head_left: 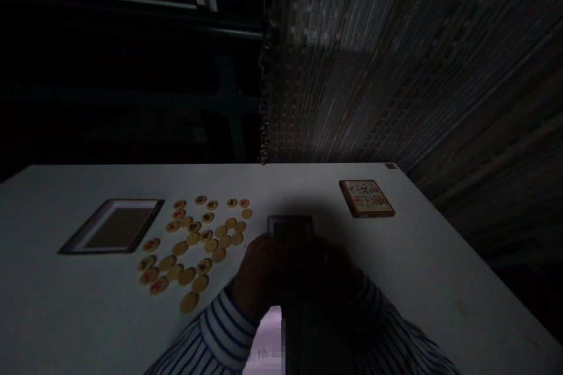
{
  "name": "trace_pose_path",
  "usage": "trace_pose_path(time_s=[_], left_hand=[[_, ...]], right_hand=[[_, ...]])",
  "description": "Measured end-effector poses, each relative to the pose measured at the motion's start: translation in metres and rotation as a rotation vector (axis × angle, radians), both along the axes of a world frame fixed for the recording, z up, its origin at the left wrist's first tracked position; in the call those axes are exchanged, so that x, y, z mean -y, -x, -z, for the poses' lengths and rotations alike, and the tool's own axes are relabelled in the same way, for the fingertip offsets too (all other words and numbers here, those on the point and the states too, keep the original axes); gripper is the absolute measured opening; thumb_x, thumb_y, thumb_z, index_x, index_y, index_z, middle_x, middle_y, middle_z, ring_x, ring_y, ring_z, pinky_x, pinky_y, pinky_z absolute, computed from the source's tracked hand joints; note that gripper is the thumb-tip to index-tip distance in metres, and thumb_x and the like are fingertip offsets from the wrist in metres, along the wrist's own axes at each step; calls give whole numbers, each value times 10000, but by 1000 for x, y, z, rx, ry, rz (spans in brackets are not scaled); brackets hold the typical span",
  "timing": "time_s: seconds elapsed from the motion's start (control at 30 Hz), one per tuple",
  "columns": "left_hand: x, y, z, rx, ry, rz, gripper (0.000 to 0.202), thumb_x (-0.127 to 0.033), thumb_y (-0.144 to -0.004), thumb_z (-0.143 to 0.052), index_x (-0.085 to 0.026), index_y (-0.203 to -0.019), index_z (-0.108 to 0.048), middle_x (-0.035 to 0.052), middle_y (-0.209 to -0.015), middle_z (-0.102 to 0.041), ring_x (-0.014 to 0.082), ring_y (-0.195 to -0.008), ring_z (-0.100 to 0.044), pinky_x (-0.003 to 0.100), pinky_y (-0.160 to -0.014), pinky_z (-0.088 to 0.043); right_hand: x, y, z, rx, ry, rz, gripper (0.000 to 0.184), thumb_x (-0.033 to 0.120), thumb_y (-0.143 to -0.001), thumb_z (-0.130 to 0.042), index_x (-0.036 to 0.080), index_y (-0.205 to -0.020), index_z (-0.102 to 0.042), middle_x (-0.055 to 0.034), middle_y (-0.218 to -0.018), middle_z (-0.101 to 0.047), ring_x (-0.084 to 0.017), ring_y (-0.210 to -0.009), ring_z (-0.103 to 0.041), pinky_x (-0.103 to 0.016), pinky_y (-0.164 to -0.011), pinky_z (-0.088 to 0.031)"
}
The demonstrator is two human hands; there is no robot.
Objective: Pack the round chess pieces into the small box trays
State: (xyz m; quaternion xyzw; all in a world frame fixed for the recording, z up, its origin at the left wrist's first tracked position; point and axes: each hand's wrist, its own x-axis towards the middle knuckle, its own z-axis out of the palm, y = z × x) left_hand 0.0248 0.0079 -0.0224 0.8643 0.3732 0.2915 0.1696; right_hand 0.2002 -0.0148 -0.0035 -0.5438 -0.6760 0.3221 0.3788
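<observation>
Both hands are together at the near side of a small dark-rimmed box tray [291, 218] on the white table. My left hand [259, 272] is at the tray's near left corner, its back towards me and its fingers lost in deep shadow. Across from it, my right hand [336, 269] lies at the near right corner, even darker. Whether either hand grips the tray or anything else cannot be made out. Left of my hands, several round wooden Chinese chess pieces [187, 276] are scattered, some showing red or black characters, others blank side up.
A second shallow box tray [118, 225] lies at the left of the table [88, 299]. At the back right is a flat box with a printed lid [368, 198]. Behind the table hang ribbed strips [334, 70] and a chain [264, 99]. The light is dim.
</observation>
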Motion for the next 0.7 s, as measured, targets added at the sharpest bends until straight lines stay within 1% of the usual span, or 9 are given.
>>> trace_pose_path(time_s=[0.07, 0.13, 0.23, 0.33, 0.43, 0.53, 0.7], left_hand=[[0, 0, 0, 22, 36, -1, 297, -256, -756, -538, -232, -1050, -577, 54, -904, -645, 191, -857, -563, 363, -800, -411], [1, 0, -2, 45, 65, -34, 307, -274, -754, -536, -230, -1055, -575, 54, -913, -646, 191, -859, -568, 353, -789, -429], [4, -1, -9, 87, 102, -115, 293, -269, -775, -497, -243, -1057, -572, 46, -954, -645, 184, -893, -570, 331, -780, -449], [7, -2, -16, 118, 159, -143, 278, -250, -778, -478, -247, -1035, -583, 35, -953, -652, 170, -881, -586, 309, -773, -465], [9, -1, -22, 173, 230, -165, 255, -249, -763, -483, -227, -983, -610, 41, -940, -658, 170, -875, -597, 303, -773, -476], [9, -1, -25, 236, 315, -162, 252, -255, -756, -487, -221, -970, -615, 39, -939, -660, 168, -878, -601, 298, -784, -477], [10, -1, -24, 270, 411, -176, 240, -268, -764, -488, -216, -958, -619, 32, -930, -665, 158, -866, -608, 281, -785, -477]], right_hand=[[0, 1, -2, -36, 18, 11, 177, 307, -757, -537, 179, -826, -639, -37, -716, -667, -126, -625, -593, -222, -544, -467], [0, 2, -5, -51, 25, 29, 170, 312, -748, -549, 177, -802, -638, -34, -697, -664, -126, -614, -592, -221, -533, -466], [0, 3, -11, -56, 20, 49, 168, 317, -747, -553, 170, -772, -632, -28, -668, -656, -119, -586, -582, -215, -519, -461], [0, 3, -13, -77, 2, 42, 165, 310, -748, -551, 168, -786, -628, -30, -675, -656, -117, -587, -583, -212, -516, -460], [0, 2, -9, -86, -4, 41, 150, 299, -728, -576, 172, -793, -622, -32, -694, -659, -122, -601, -589, -213, -520, -464], [0, 1, -3, -98, -21, 18, 171, 304, -703, -607, 179, -818, -617, -33, -723, -662, -131, -629, -598, -223, -544, -473], [-1, 0, 2, -90, -16, 34, 164, 304, -774, -532, 183, -834, -625, -39, -768, -669, -130, -686, -605, -233, -602, -477]])
